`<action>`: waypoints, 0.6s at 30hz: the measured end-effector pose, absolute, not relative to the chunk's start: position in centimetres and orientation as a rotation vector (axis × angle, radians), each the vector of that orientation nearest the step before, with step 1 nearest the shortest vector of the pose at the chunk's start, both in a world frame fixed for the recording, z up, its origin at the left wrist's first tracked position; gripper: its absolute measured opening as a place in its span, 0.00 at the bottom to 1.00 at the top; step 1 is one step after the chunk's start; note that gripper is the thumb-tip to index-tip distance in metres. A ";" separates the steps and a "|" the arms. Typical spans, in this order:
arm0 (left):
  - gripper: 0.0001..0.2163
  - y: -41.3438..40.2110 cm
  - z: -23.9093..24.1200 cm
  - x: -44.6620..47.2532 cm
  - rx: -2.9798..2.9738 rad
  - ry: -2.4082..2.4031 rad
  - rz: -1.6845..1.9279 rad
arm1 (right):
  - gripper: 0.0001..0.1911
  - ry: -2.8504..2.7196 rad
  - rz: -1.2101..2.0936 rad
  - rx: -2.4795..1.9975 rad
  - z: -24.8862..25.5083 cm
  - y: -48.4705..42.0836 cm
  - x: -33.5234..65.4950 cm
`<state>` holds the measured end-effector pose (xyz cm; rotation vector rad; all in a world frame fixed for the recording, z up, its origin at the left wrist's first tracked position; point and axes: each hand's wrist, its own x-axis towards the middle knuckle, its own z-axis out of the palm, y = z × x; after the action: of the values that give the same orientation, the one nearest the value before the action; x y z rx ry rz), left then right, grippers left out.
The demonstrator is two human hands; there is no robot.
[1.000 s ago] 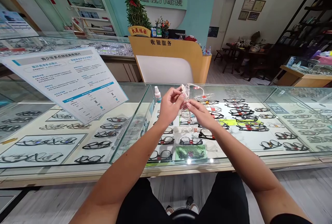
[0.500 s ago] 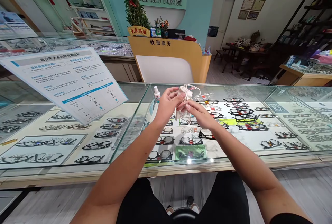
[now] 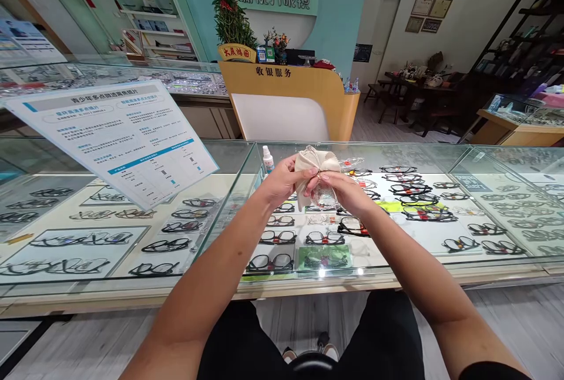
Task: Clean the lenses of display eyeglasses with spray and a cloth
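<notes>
Above the glass display counter (image 3: 440, 254) I hold a pair of clear-framed glasses (image 3: 325, 195) wrapped in a beige cleaning cloth (image 3: 314, 164). My left hand (image 3: 282, 183) pinches the cloth against the frame from the left. My right hand (image 3: 348, 192) grips the clear frame and a fold of cloth from the right. One lens shows below the cloth; the rest of the frame is hidden by it. A red-tagged temple (image 3: 350, 162) sticks out to the right.
A small white spray bottle (image 3: 268, 160) stands on the glass just left of my hands. A tilted printed sign (image 3: 114, 136) stands on the counter at left. Several rows of glasses lie inside the case. A wooden cashier desk (image 3: 304, 98) stands beyond.
The cloth has been drawn up and over the glasses, covering most of the frame. Both hands have shifted slightly right and closer together around it.
</notes>
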<state>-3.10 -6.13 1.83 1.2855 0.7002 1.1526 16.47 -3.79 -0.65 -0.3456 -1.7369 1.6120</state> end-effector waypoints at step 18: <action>0.25 -6.2 2.1 -2.9 1.271 0.730 1.203 | 0.23 -1.725 1.579 -0.396 0.2 -4.0 17.0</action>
<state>-2.94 -6.23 2.07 1.2712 0.7299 1.2027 16.98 -3.97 0.18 -0.3958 -1.7249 1.5788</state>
